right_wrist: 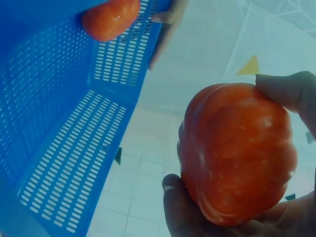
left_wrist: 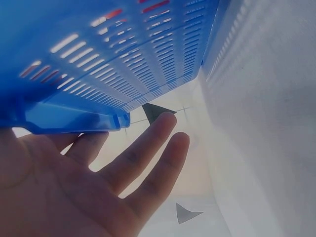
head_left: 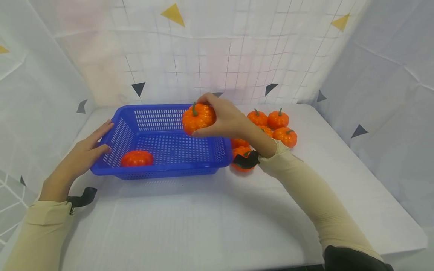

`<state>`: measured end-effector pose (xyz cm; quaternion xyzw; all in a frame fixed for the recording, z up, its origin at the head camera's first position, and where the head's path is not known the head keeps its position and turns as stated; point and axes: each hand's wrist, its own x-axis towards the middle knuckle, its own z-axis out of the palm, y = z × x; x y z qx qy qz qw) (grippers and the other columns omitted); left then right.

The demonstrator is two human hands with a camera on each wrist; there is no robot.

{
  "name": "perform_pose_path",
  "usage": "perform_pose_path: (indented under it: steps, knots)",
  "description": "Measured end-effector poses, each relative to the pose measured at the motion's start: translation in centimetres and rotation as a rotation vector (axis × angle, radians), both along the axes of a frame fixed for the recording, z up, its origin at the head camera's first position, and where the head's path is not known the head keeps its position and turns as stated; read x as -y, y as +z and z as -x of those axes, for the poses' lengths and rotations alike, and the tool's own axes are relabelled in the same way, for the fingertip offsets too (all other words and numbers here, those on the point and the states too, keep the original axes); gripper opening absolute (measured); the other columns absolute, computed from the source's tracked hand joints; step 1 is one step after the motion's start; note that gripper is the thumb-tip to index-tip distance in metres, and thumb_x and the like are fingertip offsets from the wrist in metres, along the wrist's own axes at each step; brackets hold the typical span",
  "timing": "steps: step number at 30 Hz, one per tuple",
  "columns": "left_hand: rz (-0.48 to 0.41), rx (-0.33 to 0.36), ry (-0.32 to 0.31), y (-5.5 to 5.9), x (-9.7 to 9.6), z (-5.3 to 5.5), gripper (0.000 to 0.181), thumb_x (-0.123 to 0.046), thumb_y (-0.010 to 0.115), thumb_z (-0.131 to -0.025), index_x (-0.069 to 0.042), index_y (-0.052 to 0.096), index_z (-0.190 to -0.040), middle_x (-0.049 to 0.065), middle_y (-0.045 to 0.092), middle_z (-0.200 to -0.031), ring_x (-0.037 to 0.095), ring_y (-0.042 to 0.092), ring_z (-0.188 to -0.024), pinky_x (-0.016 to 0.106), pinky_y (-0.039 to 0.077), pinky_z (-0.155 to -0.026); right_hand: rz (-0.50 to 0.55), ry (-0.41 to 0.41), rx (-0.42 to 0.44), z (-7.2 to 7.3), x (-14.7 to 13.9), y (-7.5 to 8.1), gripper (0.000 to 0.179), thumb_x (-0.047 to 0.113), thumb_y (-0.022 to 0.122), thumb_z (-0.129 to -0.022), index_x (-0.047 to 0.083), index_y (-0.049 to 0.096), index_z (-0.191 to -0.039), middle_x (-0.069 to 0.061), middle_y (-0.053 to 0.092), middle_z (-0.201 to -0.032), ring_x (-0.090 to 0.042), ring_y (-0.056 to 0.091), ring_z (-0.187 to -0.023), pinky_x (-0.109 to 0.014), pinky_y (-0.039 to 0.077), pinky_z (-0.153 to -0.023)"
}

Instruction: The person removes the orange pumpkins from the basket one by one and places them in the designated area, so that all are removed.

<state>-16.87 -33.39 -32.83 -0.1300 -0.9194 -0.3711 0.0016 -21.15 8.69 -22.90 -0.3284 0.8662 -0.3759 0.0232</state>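
My right hand (head_left: 225,118) holds a small orange pumpkin (head_left: 198,118) with a green stem, thumb and fingers on either side of it, above the right part of a blue plastic basket (head_left: 162,169). In the right wrist view the held pumpkin (right_wrist: 237,153) appears large, apart from the basket wall (right_wrist: 74,163). Another pumpkin (head_left: 136,158) lies inside the basket at its near left corner. At the basket's left end, my left hand (head_left: 81,154) touches the rim. The left wrist view shows its fingers (left_wrist: 143,153) mostly straight beneath the rim.
Several more orange pumpkins (head_left: 278,119) are grouped on the white table (head_left: 169,226), right of the basket, partly hidden by the right arm. White sheets with dark and yellow triangles (head_left: 173,15) stand behind and at both sides.
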Motion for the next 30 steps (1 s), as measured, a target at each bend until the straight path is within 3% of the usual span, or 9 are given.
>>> perform_pose_path:
  steps: [11, 18, 30]
  knots:
    - [-0.003, -0.001, 0.002, 0.0, 0.0, 0.1, 0.070, -0.016, 0.043, -0.107, -0.014, 0.012, -0.169, 0.017, 0.003, -0.173, 0.058, 0.009, -0.150, 0.081, 0.013, -0.110, 0.140, -0.073, 0.018, -1.4, -2.9, -1.0, 0.068, 0.031, 0.092, -0.076, 0.020, 0.055, -0.132, 0.001, 0.065, -0.117, -0.019, 0.066, -0.099, -0.036, 0.061, -0.080]
    - [0.014, 0.014, 0.007, 0.0, 0.0, 0.1, 0.070, -0.018, 0.043, -0.107, -0.016, 0.010, -0.169, 0.018, 0.002, -0.172, 0.059, 0.009, -0.149, 0.082, 0.013, -0.109, 0.092, -0.132, -0.034, -2.0, -4.6, -1.5, 0.067, 0.030, 0.090, -0.077, 0.018, 0.054, -0.133, 0.001, 0.066, -0.116, -0.018, 0.065, -0.099, -0.037, 0.061, -0.080]
    - [0.018, 0.019, 0.011, 0.0, 0.1, 0.1, 0.071, -0.019, 0.044, -0.107, -0.018, 0.010, -0.169, 0.016, 0.002, -0.173, 0.057, 0.010, -0.150, 0.082, 0.014, -0.109, 0.113, -0.165, 0.005, -2.3, -6.8, -2.8, 0.068, 0.026, 0.091, -0.078, 0.015, 0.054, -0.134, -0.004, 0.065, -0.117, -0.022, 0.064, -0.103, -0.042, 0.060, -0.085]
